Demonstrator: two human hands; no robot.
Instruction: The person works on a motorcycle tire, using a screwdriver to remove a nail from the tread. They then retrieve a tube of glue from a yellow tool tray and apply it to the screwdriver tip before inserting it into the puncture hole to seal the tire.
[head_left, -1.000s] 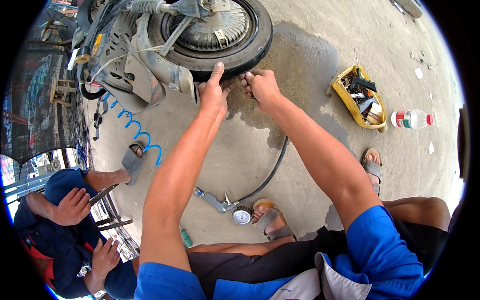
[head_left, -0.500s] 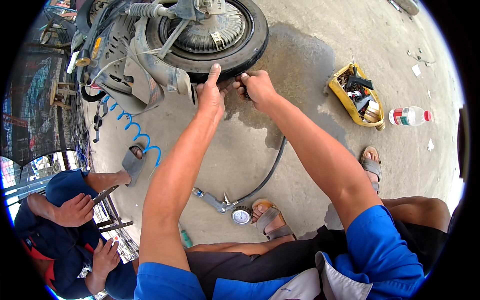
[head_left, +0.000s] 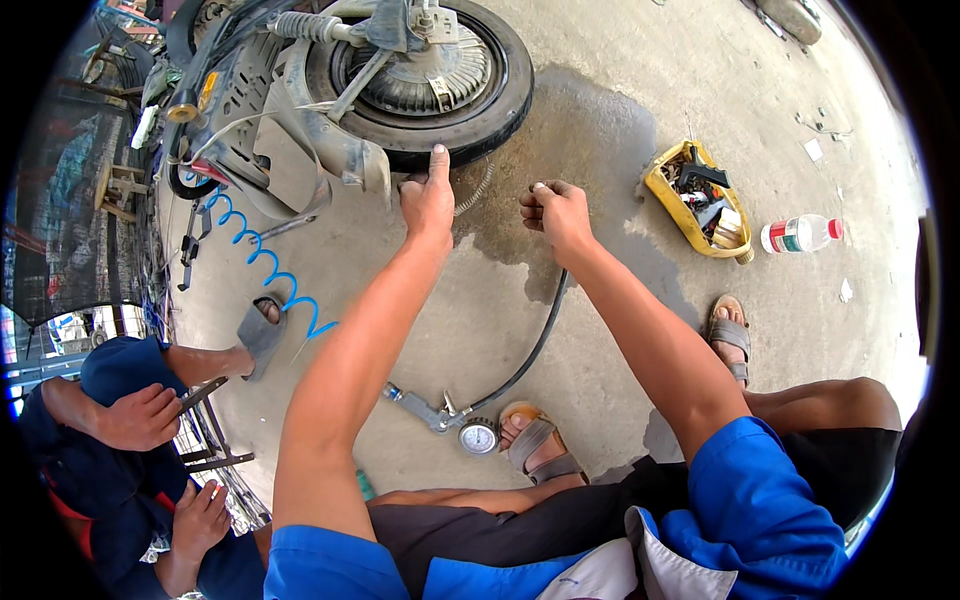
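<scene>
Head view: tyre point(head_left: 514, 100) lies far and left of the right hand point(head_left: 565, 218), whose fingers curl together, contents unclear. Left hand point(head_left: 428, 212) is nearer, thumb at tyre's near edge, other fingers mostly hidden; grip cannot be told.

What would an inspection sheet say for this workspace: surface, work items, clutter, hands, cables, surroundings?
Surface: concrete floor, dark wet patch beside the tire.
Work items: tire on a vehicle wheel; pressure gauge on the floor.
Clutter: yellow container of assorted items, plastic bottle beside it.
Hands: left hand against the tire; right hand apart, curled, contents unclear.
Cables: blue coiled hose; black hose from the gauge toward the right hand.
Surroundings: seated person at left.
</scene>
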